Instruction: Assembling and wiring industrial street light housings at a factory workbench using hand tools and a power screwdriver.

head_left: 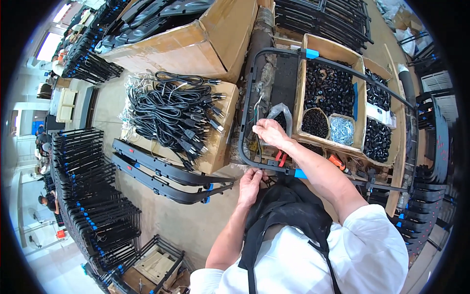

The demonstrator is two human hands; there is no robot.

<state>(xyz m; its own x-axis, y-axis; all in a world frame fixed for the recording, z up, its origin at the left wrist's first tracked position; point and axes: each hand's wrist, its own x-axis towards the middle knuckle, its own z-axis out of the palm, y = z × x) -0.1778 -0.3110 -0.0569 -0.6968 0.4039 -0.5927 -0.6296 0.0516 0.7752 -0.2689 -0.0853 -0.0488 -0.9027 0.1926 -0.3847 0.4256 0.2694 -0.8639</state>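
A black U-shaped frame point(243, 115) with blue pieces near its ends lies across the bench in front of me. Inside its curved end, my right hand point(270, 132) is closed in a pinch on thin wires point(257, 109), whose pale ends stick up past the fingers. At the frame's near corner, my left hand point(250, 186) has its fingers pressed together just below the bar. What it grips there is too small to make out. Red-handled pliers point(280, 158) lie just below my right forearm. A clear plastic bag point(282, 117) with dark contents sits beside my right hand.
Right of the frame stands a wooden bin point(299, 83) of black parts, screws and silver fasteners. Black power cords point(166, 115) heap on a carton at left, above curved black bars point(166, 179). A large carton point(196, 44) stands behind. Stacked black frames point(93, 196) line the far left.
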